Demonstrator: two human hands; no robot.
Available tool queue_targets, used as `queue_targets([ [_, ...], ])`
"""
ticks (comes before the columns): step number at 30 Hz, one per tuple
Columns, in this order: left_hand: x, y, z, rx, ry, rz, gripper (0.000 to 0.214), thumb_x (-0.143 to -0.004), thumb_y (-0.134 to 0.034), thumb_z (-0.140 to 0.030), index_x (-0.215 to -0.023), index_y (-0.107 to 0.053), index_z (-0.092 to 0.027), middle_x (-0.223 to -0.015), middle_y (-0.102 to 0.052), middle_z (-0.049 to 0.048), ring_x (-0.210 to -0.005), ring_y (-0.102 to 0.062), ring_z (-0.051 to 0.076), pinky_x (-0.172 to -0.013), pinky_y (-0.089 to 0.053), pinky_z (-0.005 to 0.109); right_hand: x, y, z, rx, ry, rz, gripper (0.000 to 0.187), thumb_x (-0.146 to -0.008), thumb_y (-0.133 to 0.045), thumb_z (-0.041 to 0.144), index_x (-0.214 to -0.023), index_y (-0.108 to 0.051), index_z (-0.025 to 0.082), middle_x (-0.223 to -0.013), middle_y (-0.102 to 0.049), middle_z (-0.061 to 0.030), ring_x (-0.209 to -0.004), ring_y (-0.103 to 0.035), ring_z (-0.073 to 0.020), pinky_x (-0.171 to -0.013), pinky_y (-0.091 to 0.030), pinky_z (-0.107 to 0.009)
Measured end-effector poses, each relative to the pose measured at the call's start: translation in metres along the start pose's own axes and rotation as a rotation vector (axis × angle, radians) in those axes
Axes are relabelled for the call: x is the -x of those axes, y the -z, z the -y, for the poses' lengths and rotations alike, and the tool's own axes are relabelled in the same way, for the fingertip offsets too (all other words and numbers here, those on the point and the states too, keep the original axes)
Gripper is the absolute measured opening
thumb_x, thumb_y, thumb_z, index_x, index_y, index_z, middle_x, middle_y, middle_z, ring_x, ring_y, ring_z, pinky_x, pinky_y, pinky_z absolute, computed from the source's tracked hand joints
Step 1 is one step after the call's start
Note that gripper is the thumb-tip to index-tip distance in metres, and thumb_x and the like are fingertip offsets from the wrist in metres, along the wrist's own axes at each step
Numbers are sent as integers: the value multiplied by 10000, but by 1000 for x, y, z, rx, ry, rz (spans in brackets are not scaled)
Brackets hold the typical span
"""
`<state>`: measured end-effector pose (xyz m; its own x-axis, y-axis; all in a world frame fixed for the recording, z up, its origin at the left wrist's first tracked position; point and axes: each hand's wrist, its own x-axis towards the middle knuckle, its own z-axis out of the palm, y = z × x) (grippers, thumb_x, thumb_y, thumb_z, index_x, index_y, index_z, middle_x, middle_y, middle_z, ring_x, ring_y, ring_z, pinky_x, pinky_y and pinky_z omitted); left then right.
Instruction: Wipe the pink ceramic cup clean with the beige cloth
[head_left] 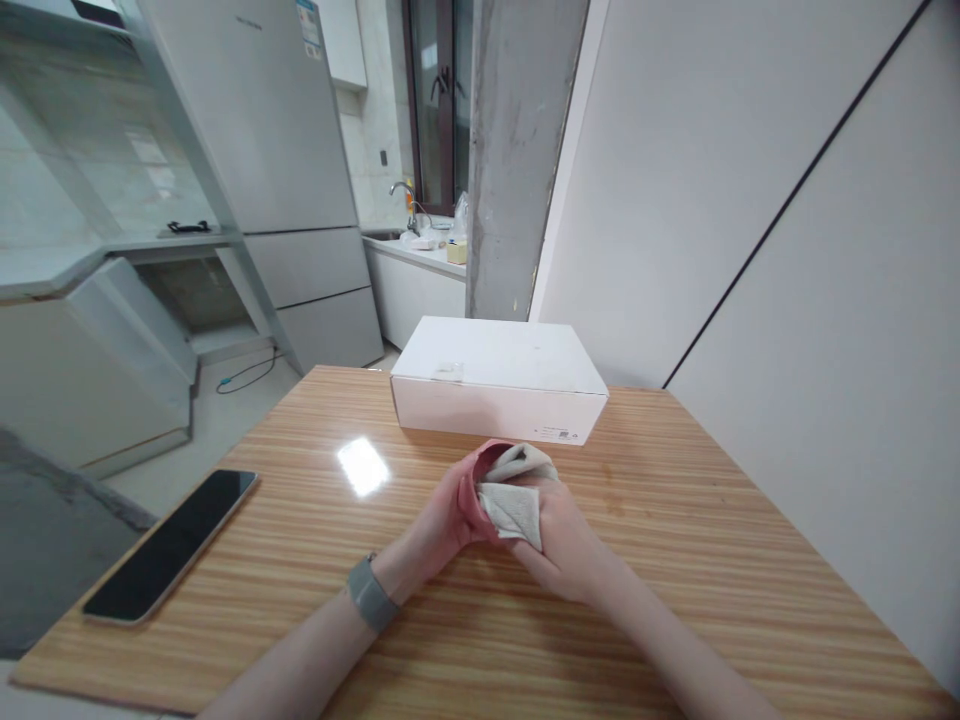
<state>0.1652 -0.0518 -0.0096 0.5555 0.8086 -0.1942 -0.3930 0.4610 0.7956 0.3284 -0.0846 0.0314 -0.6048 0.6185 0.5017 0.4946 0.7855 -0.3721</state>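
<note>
My left hand (450,505) is wrapped round a pink cup (468,497), which is tipped so that its mouth faces right. A light grey cloth (516,508) is bunched at the mouth, partly inside the cup. My right hand (562,535) grips this cloth and presses it into the opening; some of its fingers are hidden by the fabric. Both hands are close together above the wooden table, just in front of a white box. The inside of the cup is mostly covered by the cloth.
The white box (495,355) sits at the far edge of the wooden table (675,600). A black-screened phone (176,540) lies near the left edge. A white wall (750,200) borders the right side. Beyond stand a fridge (262,130) and a sink counter.
</note>
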Motion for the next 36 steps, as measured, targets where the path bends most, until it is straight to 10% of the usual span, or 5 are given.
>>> queue_targets([
  [11,-1,5,1,-117,-24,-110,530,-876,-547,-571,-1278,-629,-236,-1239,-675,66,-1068,-610,262,-696,-493,276,-1,-2,7,33,23,27,172,-872,-444,224,-893,-614,236,-860,-654,-58,-872,-585,-252,-911,-444,-427],
  [20,3,-6,-2,85,-112,117,501,-890,-570,-402,-1366,-539,-249,-1400,-560,62,-1187,-553,234,-884,-481,291,-3,3,5,88,-40,62,151,-772,-491,179,-885,-587,211,-898,-667,-71,-900,-593,-268,-909,-425,-440],
  [36,7,1,-15,-254,-59,-82,452,-801,-683,-485,-1078,-730,-131,-978,-745,91,-875,-647,220,-737,-466,278,-7,7,14,-88,55,40,211,-849,-430,209,-971,-599,242,-1010,-665,-70,-983,-565,-254,-1000,-385,-442],
])
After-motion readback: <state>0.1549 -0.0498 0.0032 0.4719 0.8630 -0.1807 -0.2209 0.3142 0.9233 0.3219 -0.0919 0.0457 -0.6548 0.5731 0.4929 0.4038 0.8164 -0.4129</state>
